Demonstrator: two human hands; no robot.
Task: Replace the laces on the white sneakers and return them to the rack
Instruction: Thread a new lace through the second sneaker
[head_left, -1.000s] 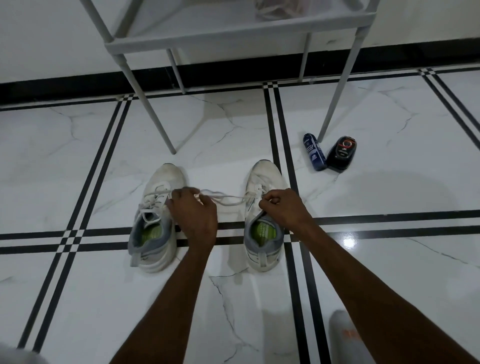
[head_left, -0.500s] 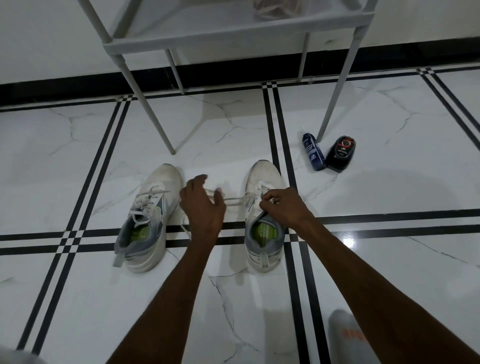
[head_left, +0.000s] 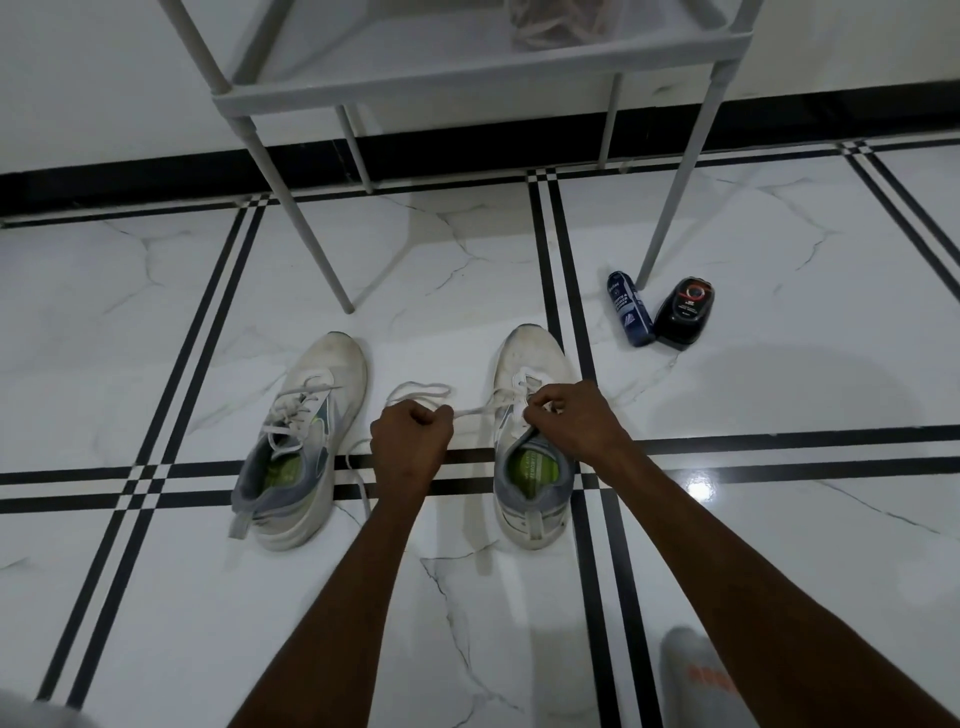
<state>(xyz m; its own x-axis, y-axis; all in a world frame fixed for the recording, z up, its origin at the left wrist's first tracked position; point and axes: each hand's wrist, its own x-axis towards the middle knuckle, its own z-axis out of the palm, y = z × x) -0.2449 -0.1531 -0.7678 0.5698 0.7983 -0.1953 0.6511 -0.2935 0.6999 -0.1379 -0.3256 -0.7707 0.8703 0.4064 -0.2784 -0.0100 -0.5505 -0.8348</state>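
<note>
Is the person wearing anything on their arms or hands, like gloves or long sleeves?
No gloves and no long sleeves. Both forearms are bare as far as the picture shows, from the bottom edge up to the wrists. The left hand and the right hand are bare too, and I see no watch, ring or bracelet on either. Whether short sleeves sit higher up cannot be seen.

The top edge is cutting off the grey metal shoe rack (head_left: 467, 78), and a pale tangled bundle (head_left: 558, 23) at twelve o'clock on its shelf is staying too blurred to identify. The curled left hand (head_left: 410, 447) is hiding part of the white lace (head_left: 415, 392). The right hand (head_left: 574, 421) is covering the white right sneaker's (head_left: 530, 364) upper eyelets. Print on the dark blue bottle (head_left: 629, 314) is reading too small.
</note>
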